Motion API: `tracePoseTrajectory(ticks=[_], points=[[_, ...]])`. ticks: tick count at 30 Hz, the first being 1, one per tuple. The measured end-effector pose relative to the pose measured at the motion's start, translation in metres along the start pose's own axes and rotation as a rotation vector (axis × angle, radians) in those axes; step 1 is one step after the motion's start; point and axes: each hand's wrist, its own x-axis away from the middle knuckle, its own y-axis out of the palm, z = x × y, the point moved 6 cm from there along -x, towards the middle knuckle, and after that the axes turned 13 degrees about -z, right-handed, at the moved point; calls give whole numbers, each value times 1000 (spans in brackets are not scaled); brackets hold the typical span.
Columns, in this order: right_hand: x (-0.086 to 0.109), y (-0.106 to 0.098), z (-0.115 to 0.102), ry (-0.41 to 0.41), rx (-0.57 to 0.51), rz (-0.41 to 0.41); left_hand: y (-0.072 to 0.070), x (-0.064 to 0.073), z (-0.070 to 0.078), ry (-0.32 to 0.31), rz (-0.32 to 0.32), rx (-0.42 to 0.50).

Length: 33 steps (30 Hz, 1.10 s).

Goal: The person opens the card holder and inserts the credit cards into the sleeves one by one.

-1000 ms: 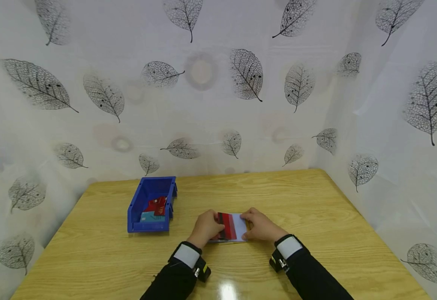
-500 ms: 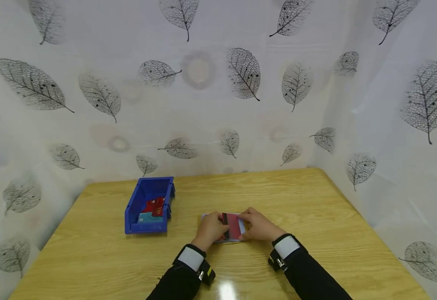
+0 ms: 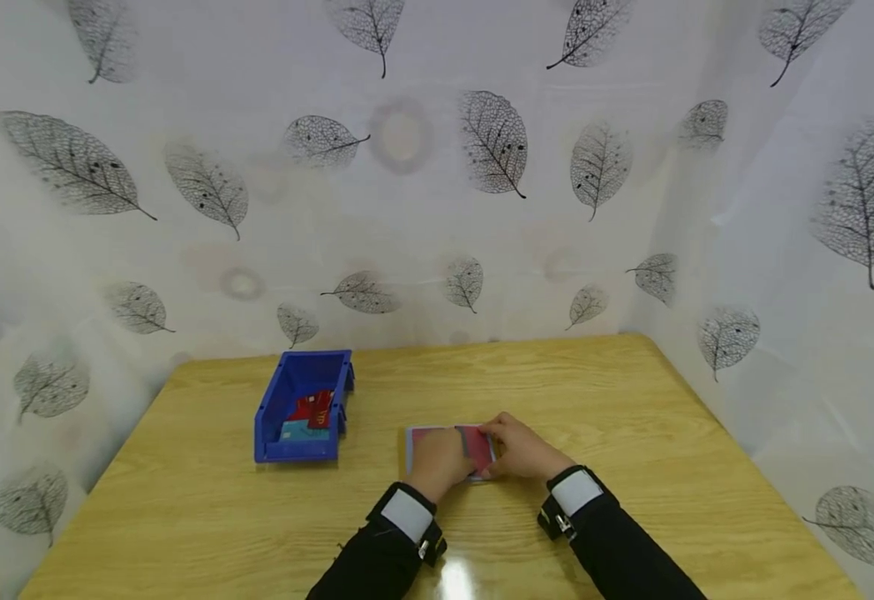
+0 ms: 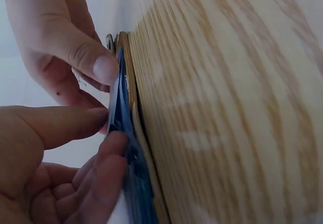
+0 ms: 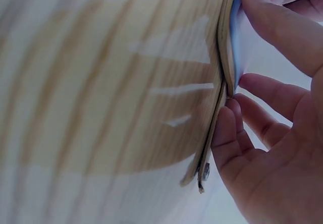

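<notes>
In the head view, a card holder with clear sleeves (image 3: 409,450) lies on the table between both hands. A red card (image 3: 481,450) with a dark stripe shows through a pale-edged sleeve. My left hand (image 3: 438,460) covers the middle of the holder and pinches the red card; in the left wrist view its thumb and finger meet at the bluish sleeves (image 4: 126,115). My right hand (image 3: 521,450) grips the holder's right edge by thumb and fingers. The right wrist view shows the holder's tan cover (image 5: 225,42) and a metal snap (image 5: 206,171).
A blue bin (image 3: 297,452) stands at the left of the wooden table (image 3: 601,400). Several cards lie in it, among them a red card (image 3: 320,410) and a light-blue card (image 3: 304,431). A leaf-printed curtain (image 3: 422,217) encloses the table's back and sides.
My left hand has moved right across the holder, and the red card has slid right with it, further along the sleeve. My right hand has stayed at the holder's right edge.
</notes>
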Motion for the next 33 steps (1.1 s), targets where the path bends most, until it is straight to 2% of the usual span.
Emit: tracePoseTrajectory(ticks=[3, 5, 8, 11, 15, 17, 21, 24, 27, 33], points=[[1, -1, -2, -12, 9, 6, 4, 1, 3, -5, -23, -12], [1, -1, -4, -18, 5, 10, 5, 2, 0, 22, -52, 47], [-1, 0, -8, -9, 4, 4, 0, 5, -11, 60, -89, 176], [-2, 1, -9, -1, -4, -4, -10, 7, -31, 74, -73, 269], [-2, 1, -7, 19, -15, -20, -27, 12, -62, 64, -2, 235], [0, 0, -5, 41, -32, -28, -29, 15, -75, 59, -16, 225], [-3, -2, -4, 79, -63, -30, -29, 15, -94, 94, -106, 193], [-9, -3, -5, 103, -73, -32, -28, 13, -102, 122, -155, 199], [-15, -4, -6, 128, -67, -42, -29, 10, -108, 132, -167, 212], [-28, -3, -6, 168, -64, -54, -28, 4, -115, 203, -162, 117]])
